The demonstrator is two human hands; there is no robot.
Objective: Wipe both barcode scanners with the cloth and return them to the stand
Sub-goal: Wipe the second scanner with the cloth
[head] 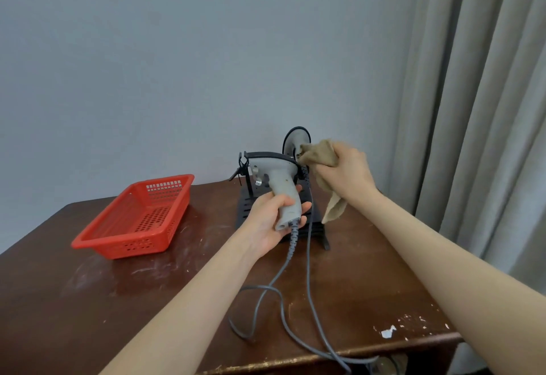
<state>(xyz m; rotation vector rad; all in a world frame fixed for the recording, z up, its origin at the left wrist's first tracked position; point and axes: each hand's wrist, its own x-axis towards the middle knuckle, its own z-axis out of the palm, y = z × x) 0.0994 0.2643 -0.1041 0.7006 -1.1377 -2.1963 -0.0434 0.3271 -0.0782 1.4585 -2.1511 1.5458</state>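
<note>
— Cables (pixel 307 271) are looping across the counter (pixel 147 300) close to us and trailing over its front edge.
— And the left grip (pixel 274 218) is wrapping round the handle of a grey barcode scanner (pixel 277 179), holding it upright in front of the black stand (pixel 245 206).
— Now the right grip (pixel 345 173) is clenching a tan cloth (pixel 317 153), one tail hanging down, right beside that scanner's head.
— Behind the cloth the second scanner (pixel 291 141) is peeking out at the stand's back. Touching? Can't tell.
— Off to the left, a red basket (pixel 139 221) is sitting on the counter.
</note>
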